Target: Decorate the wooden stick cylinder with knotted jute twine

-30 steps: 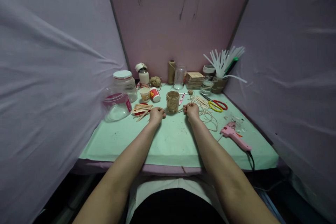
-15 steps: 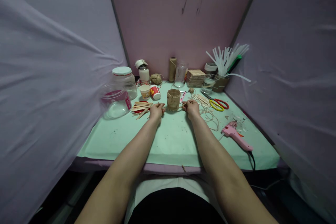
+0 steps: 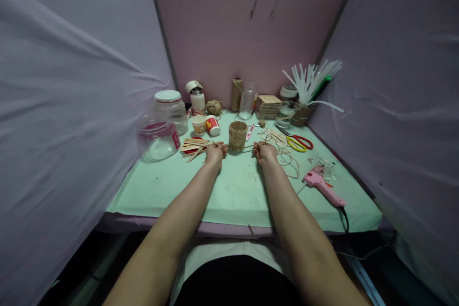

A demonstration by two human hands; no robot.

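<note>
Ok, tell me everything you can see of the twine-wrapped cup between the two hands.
The cup is a small upright cylinder, tan and rough as if wrapped in jute, open at the top. It stands on the green mat between the left hand and the right hand. A twine strand runs by its base toward both fists; contact is unclear.

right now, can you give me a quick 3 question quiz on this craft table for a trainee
1. True or false: the pink glue gun lies on the person's right side of the green table.
2. Which thing stands between the left hand and the right hand?
A. the twine-wrapped cup
B. the scissors
C. the clear jar
3. Fill the gap: the wooden craft sticks lie just to the ____ of the left hand.

Key
1. True
2. A; both hands are closed on twine that runs to it.
3. left
</note>
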